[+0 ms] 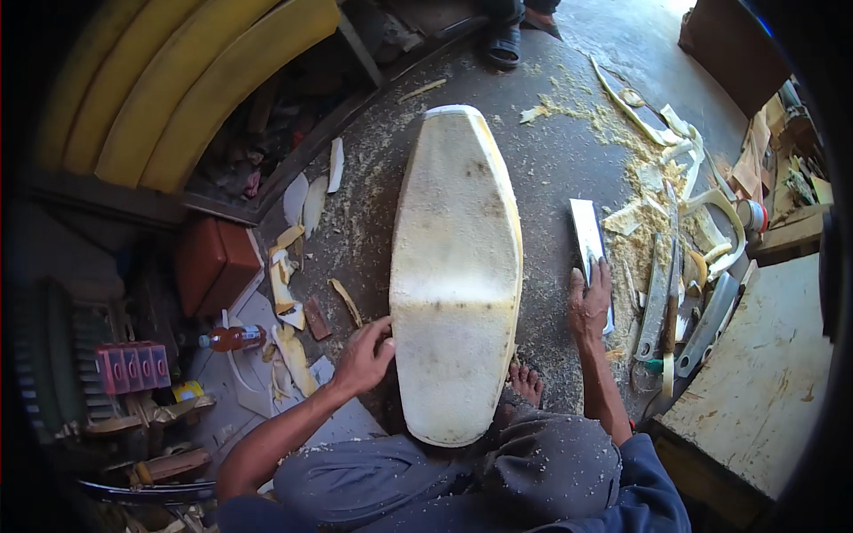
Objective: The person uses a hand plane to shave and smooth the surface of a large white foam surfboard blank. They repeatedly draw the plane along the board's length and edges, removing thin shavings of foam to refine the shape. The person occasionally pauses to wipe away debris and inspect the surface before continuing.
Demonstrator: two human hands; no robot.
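Observation:
A long cream foam seat pad (455,222), dark-spotted and creased across its middle, lies in front of me with its near end by my lap. My left hand (362,359) is beside the pad's near left edge, thumb and fingers apart and nothing visible in it. Whether its fingertips touch the foam I cannot tell. To the right of the pad, my right hand (588,306) holds a long flat block with a white upper face (584,224). Its fingers lie over the block's near part, and the block's underside is hidden.
Foam shavings (653,169) and offcuts litter the floor on the right, around a handsaw (656,298) and long blades. A worn board (755,373) stands near right. At left are a red-brown box (216,266), a bottle (233,338) and yellow foam pads (209,84). Another person's sandalled foot (503,46) is at the far end.

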